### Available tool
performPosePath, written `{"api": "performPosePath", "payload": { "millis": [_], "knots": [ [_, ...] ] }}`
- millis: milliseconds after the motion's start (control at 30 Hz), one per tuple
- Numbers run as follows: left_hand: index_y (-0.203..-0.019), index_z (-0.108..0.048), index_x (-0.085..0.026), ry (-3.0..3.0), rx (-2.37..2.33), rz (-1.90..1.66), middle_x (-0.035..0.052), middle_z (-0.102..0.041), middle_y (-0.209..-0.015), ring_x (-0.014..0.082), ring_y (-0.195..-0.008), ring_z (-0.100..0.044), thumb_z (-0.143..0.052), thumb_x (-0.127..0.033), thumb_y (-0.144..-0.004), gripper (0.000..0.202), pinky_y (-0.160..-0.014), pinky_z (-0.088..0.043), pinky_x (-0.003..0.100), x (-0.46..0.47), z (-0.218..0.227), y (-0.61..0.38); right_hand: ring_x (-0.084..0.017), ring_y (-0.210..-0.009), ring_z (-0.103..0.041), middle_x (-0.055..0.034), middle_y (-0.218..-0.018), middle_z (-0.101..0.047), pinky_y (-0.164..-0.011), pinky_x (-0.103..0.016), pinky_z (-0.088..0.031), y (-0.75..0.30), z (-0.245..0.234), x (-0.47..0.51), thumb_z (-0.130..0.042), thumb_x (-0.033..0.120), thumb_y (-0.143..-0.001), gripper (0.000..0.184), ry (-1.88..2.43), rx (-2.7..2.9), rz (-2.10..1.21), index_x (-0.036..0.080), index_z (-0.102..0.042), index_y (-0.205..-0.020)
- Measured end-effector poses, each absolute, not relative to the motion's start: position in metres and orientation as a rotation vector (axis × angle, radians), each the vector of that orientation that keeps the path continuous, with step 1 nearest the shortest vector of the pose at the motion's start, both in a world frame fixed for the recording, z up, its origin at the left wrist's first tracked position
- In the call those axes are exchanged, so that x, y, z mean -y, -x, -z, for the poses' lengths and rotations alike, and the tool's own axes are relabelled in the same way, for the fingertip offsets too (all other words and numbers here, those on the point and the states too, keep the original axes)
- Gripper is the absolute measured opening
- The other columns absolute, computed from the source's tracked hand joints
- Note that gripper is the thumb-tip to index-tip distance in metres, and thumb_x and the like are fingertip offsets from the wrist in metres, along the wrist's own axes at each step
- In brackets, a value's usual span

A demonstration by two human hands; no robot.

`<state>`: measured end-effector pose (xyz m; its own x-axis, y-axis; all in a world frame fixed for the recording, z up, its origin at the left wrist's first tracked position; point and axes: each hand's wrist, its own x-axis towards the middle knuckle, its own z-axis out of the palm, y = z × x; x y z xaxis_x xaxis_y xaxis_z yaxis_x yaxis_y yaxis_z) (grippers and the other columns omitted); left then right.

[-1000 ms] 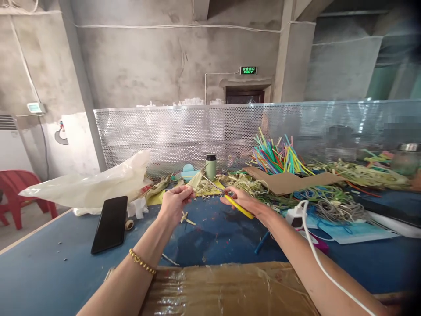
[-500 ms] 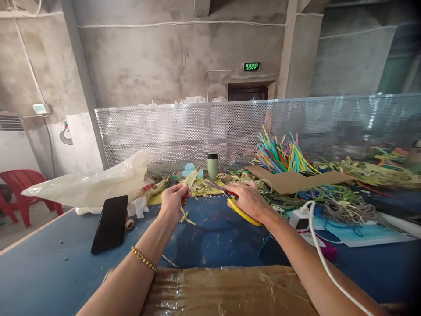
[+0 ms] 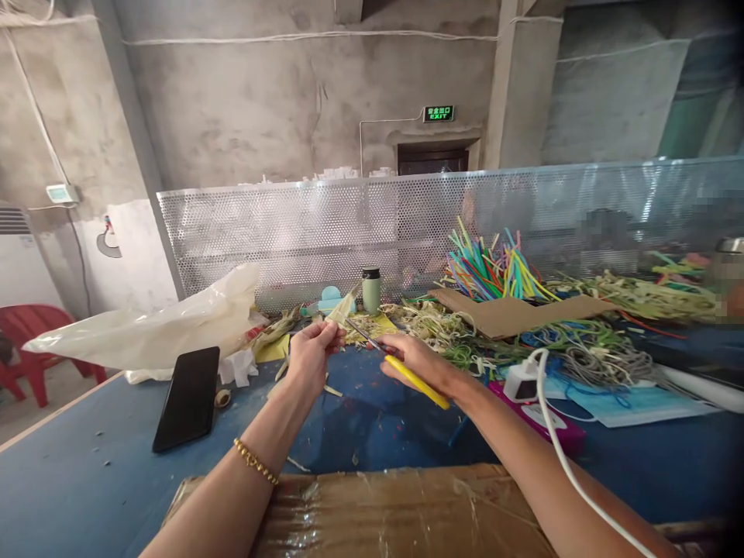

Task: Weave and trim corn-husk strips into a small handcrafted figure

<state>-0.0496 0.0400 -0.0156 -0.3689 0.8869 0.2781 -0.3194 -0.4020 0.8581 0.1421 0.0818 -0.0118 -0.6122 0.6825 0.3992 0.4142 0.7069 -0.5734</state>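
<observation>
Spreading across the lower part of my view, the blue surface [image 3: 75,465] carries most of the things. Behind it I see a perforated metal screen [image 3: 279,225]. At the near edge, between the two forearms, there lies brown cardboard [image 3: 377,511] with shiny tape on it. On the left there is a large pale plastic bag [image 3: 145,325]; on the right, an angled cardboard piece [image 3: 517,316] lies in front of a bundle of coloured stems [image 3: 488,267]. The dark phone [image 3: 187,399] lies on the left side, near the bag.

My two hands are apart from each other, near the middle. The left hand [image 3: 314,349] pinches a pale strip between thumb and fingers. The right hand [image 3: 415,360] is closed on the yellow handles of the scissors [image 3: 412,380], and the blades point to the left hand. A green bottle [image 3: 370,291] with black lid stands beyond them.

Smallest is the pale strip [image 3: 342,308], held above the surface; the blade tips are just beside it, but I cannot tell if they touch.
</observation>
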Motion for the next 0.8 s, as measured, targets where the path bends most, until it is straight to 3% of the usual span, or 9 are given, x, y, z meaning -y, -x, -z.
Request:
{"api": "performPosePath", "payload": {
  "millis": [200,800],
  "knots": [
    [-0.069,-0.064,-0.010,-1.068,-0.934,-1.824,0.0041,-0.065,-0.065,0.0097,-0.054,-0.056,-0.080,-0.036,-0.058,0.033,-0.053,-0.037,0.023,-0.040,0.019,0.040,-0.009,-0.050,-0.048,0.0034,-0.057,-0.054,-0.049,-0.020,-0.034,-0.135,0.011,-0.076,-0.056,0.011,-0.067,0.038,0.876,2.271,-0.617,0.014,-0.072,-0.102],
    [-0.059,-0.059,-0.013,-1.137,-1.093,-1.793,0.0021,-0.061,-0.056,0.0100,-0.047,-0.053,-0.080,-0.037,-0.057,0.032,-0.050,-0.035,0.024,-0.042,0.016,0.045,-0.008,-0.042,-0.042,0.0049,-0.048,-0.047,-0.045,-0.019,-0.031,-0.137,0.009,-0.069,-0.055,0.015,-0.069,0.039,0.930,2.240,-0.660,0.013,-0.074,-0.104]
  ]
}}
